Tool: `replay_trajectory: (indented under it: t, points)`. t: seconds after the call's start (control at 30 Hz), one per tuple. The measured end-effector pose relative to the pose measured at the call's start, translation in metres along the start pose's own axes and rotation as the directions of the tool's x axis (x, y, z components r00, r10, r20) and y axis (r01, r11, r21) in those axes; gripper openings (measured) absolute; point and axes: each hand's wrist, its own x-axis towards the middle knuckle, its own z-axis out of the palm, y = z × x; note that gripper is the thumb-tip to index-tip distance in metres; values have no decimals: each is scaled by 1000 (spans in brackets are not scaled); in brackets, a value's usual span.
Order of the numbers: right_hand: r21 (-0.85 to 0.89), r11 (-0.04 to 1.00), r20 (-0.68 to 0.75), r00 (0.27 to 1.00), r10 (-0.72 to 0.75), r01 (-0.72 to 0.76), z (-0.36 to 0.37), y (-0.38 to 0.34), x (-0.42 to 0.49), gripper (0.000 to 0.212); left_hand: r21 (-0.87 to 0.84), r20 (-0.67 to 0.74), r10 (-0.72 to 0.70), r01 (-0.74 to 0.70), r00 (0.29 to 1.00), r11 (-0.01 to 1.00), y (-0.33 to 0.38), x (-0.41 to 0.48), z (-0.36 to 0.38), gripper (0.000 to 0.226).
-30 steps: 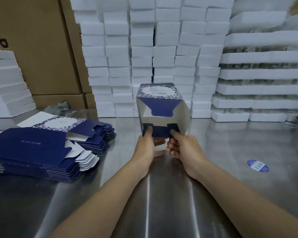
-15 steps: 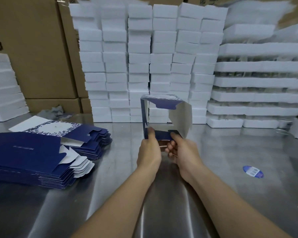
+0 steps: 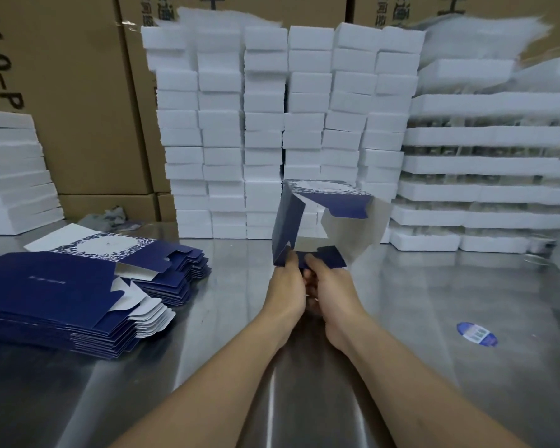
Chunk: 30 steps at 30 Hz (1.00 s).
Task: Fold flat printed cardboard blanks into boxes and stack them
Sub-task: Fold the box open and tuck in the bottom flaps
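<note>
Left hand (image 3: 286, 286) and right hand (image 3: 332, 286) pinch near flaps of half-erected box (image 3: 287, 221), end unclosed; flat blanks (image 3: 62, 292) piled to their left await folding.

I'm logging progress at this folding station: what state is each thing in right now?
box: opened out, near end open, flaps not tucked in.
left hand: grips the box's near lower edge.
right hand: pinches a near blue flap of the box.
flat blanks: unfolded, piled on the table at left.
foam blocks: stacked in columns at the back.
sticker: lying flat on the table at right.
</note>
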Motion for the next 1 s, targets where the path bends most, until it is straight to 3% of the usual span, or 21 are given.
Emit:
replay_trajectory:
  t: [0.13,0.33,0.5,0.63,0.8,1.0]
  points:
    - [-6,999,11,999,34,-34,2,-2,-2,49,-51,-36,-20,18,999,999,-1,3,-7,56]
    - [-24,998,-1,998,58,-58,0,-2,0,46,-175,-36,-100,93,994,980,6,1,-8,66]
    - [19,999,-24,999,45,-45,1,2,0,55,-141,-49,-55,48,997,989,1,3,-10,62]
    - [52,997,-53,997,53,-51,-2,4,4,49,-150,-3,-24,23,1000,988,3,1,-9,64]
    - [2,1000,-30,999,10,-10,-6,7,5,60,12,53,77,-78,996,997,-1,-5,-10,40]
    - [-9,1000,30,999,11,-11,-6,7,9,49,-21,15,45,-45,999,999,0,-4,-12,37]
